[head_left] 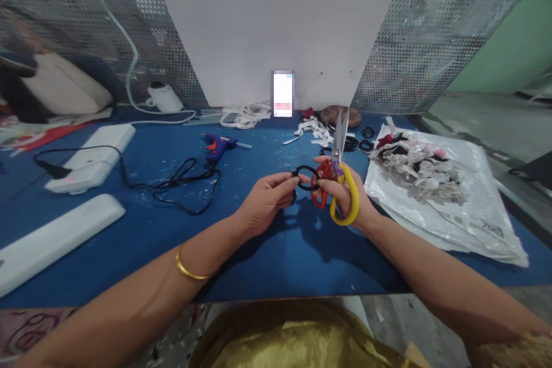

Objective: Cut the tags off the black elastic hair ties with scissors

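Note:
My left hand [276, 195] is closed, its thumb and fingers pinching the left side of a black hair tie [307, 168]. A small dark piece hangs below those fingertips; I cannot make out what it is. My right hand [345, 190] is closed round scissors [340, 144] with one red and one yellow handle loop and purple wrapping near the pivot. The blades point up, away from me, slightly apart. The right fingertips also touch the right side of the hair tie, so the ring is held between both hands above the blue table [259, 264].
A blue glue gun [219, 146] with a black cord lies left of centre. White power strips [92, 155] are further left. A phone [283, 94] leans at the back board. White strips and several black hair ties [366, 132] lie behind; scraps cover a plastic bag [478, 184] right.

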`<state>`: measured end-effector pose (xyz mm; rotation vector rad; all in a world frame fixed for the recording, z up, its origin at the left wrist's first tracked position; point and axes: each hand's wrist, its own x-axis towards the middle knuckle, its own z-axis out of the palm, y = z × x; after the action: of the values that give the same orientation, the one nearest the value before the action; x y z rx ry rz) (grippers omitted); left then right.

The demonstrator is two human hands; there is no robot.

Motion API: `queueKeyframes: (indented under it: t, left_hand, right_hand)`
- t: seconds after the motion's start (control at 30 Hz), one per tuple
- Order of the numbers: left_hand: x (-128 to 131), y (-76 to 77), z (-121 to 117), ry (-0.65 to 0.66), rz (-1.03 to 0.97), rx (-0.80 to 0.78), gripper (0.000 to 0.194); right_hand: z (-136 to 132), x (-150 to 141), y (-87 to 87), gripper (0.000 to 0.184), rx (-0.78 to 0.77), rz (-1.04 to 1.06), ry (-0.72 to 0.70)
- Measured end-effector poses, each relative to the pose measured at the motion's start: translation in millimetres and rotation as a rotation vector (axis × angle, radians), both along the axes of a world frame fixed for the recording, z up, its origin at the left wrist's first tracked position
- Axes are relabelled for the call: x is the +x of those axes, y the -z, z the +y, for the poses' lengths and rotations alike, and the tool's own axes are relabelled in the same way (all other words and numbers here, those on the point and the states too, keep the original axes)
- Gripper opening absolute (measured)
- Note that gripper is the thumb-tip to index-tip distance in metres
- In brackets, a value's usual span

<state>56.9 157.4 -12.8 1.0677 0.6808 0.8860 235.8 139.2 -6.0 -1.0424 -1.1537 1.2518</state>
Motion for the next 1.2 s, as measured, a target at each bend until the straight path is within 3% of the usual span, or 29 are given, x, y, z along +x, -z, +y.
queueKeyframes:
  t: [0.27, 0.4, 0.5, 0.73, 0.83, 1.0, 1.2]
  left_hand:
    - [-3.9, -6.5, 1.3, -0.006, 0.153, 0.153, 0.027]
    - [-4.7, -9.5, 0.3, 0.003, 0.240, 0.249, 0.028]
    - [-4.4, -9.1, -0.4, 0.014, 0.237, 0.231, 0.027]
    - [-4.5, -1.5, 3.6, 0.012, 0.124, 0.054, 0.022]
    - [-6.8, -4.5, 5.6, -0.105, 0.165, 0.150, 0.020]
    - [-12.2, -14.6, 6.5, -0.342, 0.288, 0.375, 0.017]
    - [-15.5, -18.2, 8.0, -0.392, 0.285, 0.443, 0.018]
  right_hand:
    - [-2.8, 0.6, -6.9, 0.052, 0.049, -0.087, -0.013]
    - [-4.1, 1.2, -8.3, 0.049, 0.067, -0.103, -0.083]
    - [-3.6, 1.6, -1.5, 0.046, 0.122, -0.182, -0.088]
    - [-1.4, 7.2, 9.7, 0.043, 0.257, -0.640, -0.038]
    - [-1.4, 12.2, 1.4, 0.049, 0.317, -0.893, 0.037]
    - [1.5, 21.5, -10.3, 0.054, 0.553, -1.278, 0.136]
    - [2.5, 22.9, -9.6, 0.056, 0.653, -1.444, 0.188]
